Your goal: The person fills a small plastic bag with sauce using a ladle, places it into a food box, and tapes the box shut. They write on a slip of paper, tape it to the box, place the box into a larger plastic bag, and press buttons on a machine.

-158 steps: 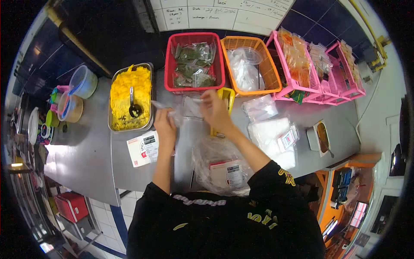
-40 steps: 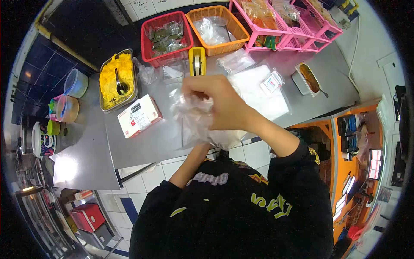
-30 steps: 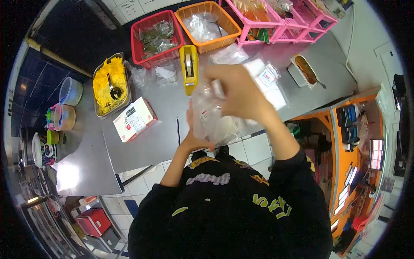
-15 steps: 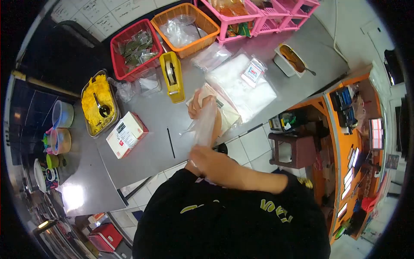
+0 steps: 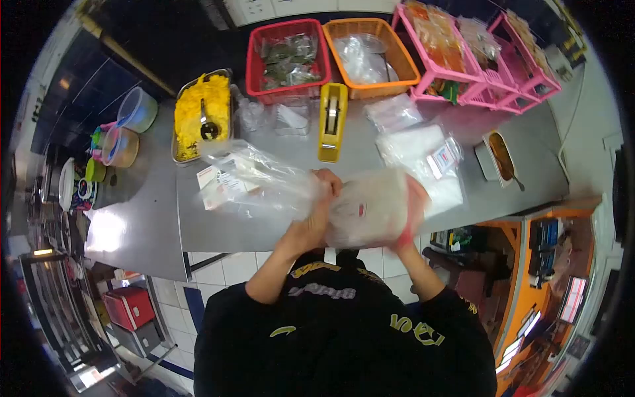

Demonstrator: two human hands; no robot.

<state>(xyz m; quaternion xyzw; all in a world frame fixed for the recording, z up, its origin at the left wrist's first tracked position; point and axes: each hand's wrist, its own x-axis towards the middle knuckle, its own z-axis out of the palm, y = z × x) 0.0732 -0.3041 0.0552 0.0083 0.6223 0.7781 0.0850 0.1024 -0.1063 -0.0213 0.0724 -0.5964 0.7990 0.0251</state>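
Note:
My left hand (image 5: pixel 311 221) is closed round the gathered part of a clear plastic bag (image 5: pixel 264 182), which spreads out to the left, blurred, over a white box (image 5: pixel 215 192). Against the same hand, on its right, is a pale plastic package (image 5: pixel 370 208) with red at its right side, smeared by motion. At the package's lower right edge is my right hand (image 5: pixel 405 243); its fingers are hidden or blurred. A stack of white plastic bags (image 5: pixel 413 145) lies behind the package, with a small labelled packet (image 5: pixel 443 157) on it.
A yellow tape dispenser (image 5: pixel 332 122) stands on the metal table (image 5: pixel 271 231). Behind are a red basket (image 5: pixel 254 63), an orange basket (image 5: pixel 410 66) and pink racks (image 5: pixel 473 73). A tray of yellow food (image 5: pixel 198 112) is at the left, a metal container (image 5: pixel 488 162) at the right.
The view has shifted, so table items appear further right. My hands, earlier crossed over a plastic sleeve, have moved apart. A clear bag now spreads left and a blurred package appears between them.

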